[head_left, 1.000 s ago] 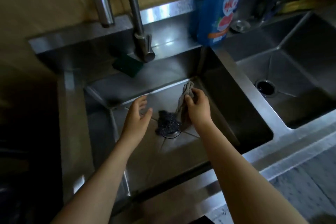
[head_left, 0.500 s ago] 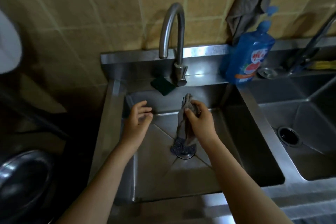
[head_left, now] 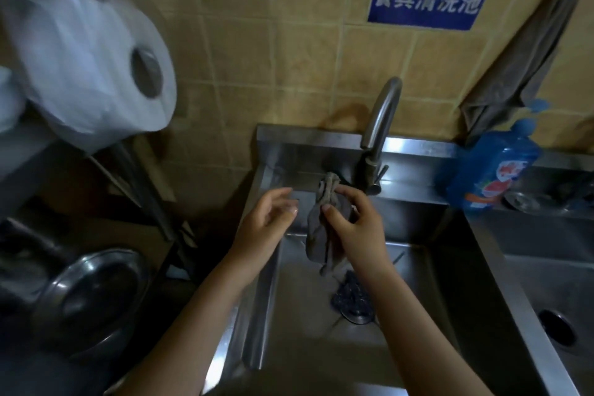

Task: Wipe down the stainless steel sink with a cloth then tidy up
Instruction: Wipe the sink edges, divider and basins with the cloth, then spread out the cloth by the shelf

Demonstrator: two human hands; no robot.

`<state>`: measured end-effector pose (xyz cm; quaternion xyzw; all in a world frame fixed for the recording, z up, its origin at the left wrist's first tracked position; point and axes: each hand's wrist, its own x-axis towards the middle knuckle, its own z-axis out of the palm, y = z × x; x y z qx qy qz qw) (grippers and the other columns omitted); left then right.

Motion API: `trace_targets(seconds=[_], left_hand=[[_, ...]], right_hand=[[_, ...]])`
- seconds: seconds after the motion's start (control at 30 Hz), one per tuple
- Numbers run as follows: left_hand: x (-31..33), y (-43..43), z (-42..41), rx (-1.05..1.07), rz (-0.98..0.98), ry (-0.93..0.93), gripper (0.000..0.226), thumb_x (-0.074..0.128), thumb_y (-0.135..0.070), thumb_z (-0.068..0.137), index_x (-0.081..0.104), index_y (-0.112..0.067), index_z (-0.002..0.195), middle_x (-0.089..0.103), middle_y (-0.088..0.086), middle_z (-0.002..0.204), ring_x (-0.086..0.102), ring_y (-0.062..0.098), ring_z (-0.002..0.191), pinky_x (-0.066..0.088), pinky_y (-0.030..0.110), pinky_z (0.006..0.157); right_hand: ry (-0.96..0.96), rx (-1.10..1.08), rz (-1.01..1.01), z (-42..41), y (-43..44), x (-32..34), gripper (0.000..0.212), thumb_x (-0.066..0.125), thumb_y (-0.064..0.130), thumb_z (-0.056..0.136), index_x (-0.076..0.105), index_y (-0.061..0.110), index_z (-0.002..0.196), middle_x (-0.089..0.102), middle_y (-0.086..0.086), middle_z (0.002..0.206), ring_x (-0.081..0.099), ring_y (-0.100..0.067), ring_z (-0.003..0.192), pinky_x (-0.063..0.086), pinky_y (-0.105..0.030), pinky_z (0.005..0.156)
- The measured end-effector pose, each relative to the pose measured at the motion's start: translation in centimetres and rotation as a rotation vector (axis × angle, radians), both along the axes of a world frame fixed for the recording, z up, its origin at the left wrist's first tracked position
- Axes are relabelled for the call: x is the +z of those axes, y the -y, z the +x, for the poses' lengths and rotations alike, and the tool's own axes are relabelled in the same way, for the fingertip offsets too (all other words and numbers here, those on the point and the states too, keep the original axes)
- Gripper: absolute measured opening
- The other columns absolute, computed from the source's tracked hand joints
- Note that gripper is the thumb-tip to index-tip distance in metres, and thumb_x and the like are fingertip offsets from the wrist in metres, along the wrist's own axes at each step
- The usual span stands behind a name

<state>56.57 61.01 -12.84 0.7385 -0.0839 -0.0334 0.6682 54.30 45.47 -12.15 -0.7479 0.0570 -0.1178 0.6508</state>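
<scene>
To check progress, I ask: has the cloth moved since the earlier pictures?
Yes. The right hand has lifted the cloth toward the faucet; its lower end now hangs clear of the scrubber on the drain.

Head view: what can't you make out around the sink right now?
All in the head view.
- Left basin drain: mostly under the dark scourer.
- Cloth: part hidden inside the right hand.
- Right basin: cut off by the right edge.
- Blue bottle label: too blurred to read.
- Paper roll: motion-blurred.
</scene>
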Motion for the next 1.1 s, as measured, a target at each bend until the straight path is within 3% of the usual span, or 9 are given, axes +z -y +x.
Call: trace_targets(seconds=[0.2,0.37,0.5,0.57,0.63,0.73,0.87,1.0,1.1], left_hand=[[2.6,-2.6,-2.2,0.098,-0.059,0.063,0.023,0.055,-0.017,0.090,0.050,-0.035,0.103,0.061,-0.003,0.107,0.058,0.010,0.103,0.046,0.023,0.087],[3.8,-4.0,-5.1,0.221,-0.047,0.091,0.022,0.054,-0.020,0.091,0.050,-0.032,0.109,0.061,-0.006,0.110,0.057,0.008,0.108,0.045,0.023,0.091],[4.7,-3.8,-8.5,0.372,-0.055,0.092,0.024,0.052,-0.017,0.091,0.051,-0.026,0.114,0.060,-0.004,0.112,0.055,-0.001,0.103,0.044,0.007,0.080],[4.7,-3.9,-10.3,0.450,-0.060,0.085,0.025,0.052,-0.015,0.091,0.053,-0.026,0.113,0.060,-0.001,0.115,0.055,0.000,0.104,0.044,0.009,0.083],[4.7,-4.3,-12.0,0.516,-0.064,0.081,0.022,0.053,-0.016,0.091,0.054,-0.028,0.109,0.061,0.001,0.115,0.057,0.005,0.105,0.045,0.018,0.088],[5.2,-5.4,-14.3,0.613,-0.031,0.084,0.019,0.054,-0.019,0.090,0.054,-0.031,0.105,0.063,-0.005,0.109,0.059,0.008,0.104,0.046,0.024,0.090],[6.8,-7.5,-17.2,0.763,-0.046,0.122,0.022,0.049,-0.009,0.091,0.054,-0.028,0.102,0.064,-0.003,0.104,0.061,0.014,0.101,0.044,0.025,0.089],[7.9,-10.2,-19.4,0.878,-0.036,0.152,0.021,0.050,-0.008,0.091,0.055,-0.026,0.101,0.064,0.000,0.105,0.060,0.019,0.104,0.044,0.024,0.086],[8.4,-12.6,-20.5,0.937,-0.035,0.150,0.023,0.049,-0.008,0.091,0.054,-0.029,0.101,0.064,-0.005,0.105,0.060,0.016,0.103,0.045,0.019,0.079]], right_hand=[[0.103,0.126,-0.038,-0.6,-3.3,2.3,0.032,0.067,0.010,0.083,0.056,0.036,0.098,0.063,0.005,0.106,0.062,-0.013,0.101,0.053,-0.040,0.090],[0.135,0.284,-0.033,-1.5,-4.3,3.4,0.029,0.066,0.009,0.083,0.057,0.025,0.106,0.061,0.013,0.105,0.060,-0.005,0.102,0.052,-0.037,0.092],[0.182,0.401,-0.056,-1.9,-4.5,3.7,0.032,0.067,0.009,0.082,0.057,0.032,0.102,0.061,0.016,0.106,0.060,-0.003,0.103,0.050,-0.033,0.094],[0.195,0.466,-0.063,-2.2,-4.6,3.7,0.030,0.067,0.013,0.083,0.058,0.032,0.104,0.060,0.020,0.108,0.058,-0.005,0.107,0.050,-0.033,0.094],[0.179,0.537,-0.019,-2.3,-5.1,3.8,0.029,0.067,0.014,0.083,0.059,0.028,0.107,0.059,0.019,0.108,0.058,-0.002,0.105,0.050,-0.028,0.090],[0.188,0.626,0.039,-2.9,-7.1,4.6,0.028,0.066,0.007,0.083,0.058,0.023,0.105,0.060,0.017,0.097,0.059,0.013,0.086,0.046,-0.006,0.073],[0.197,0.741,0.114,-3.9,-10.7,5.5,0.028,0.065,0.005,0.083,0.058,0.021,0.105,0.060,0.017,0.097,0.057,0.018,0.082,0.042,-0.001,0.070],[0.207,0.837,0.104,-4.5,-14.6,6.8,0.028,0.066,0.009,0.083,0.057,0.024,0.106,0.060,0.013,0.100,0.058,0.005,0.091,0.044,-0.002,0.074],[0.220,0.861,0.121,-4.8,-18.0,7.8,0.029,0.067,0.007,0.082,0.057,0.025,0.103,0.062,0.004,0.105,0.059,-0.008,0.098,0.046,-0.017,0.085]])
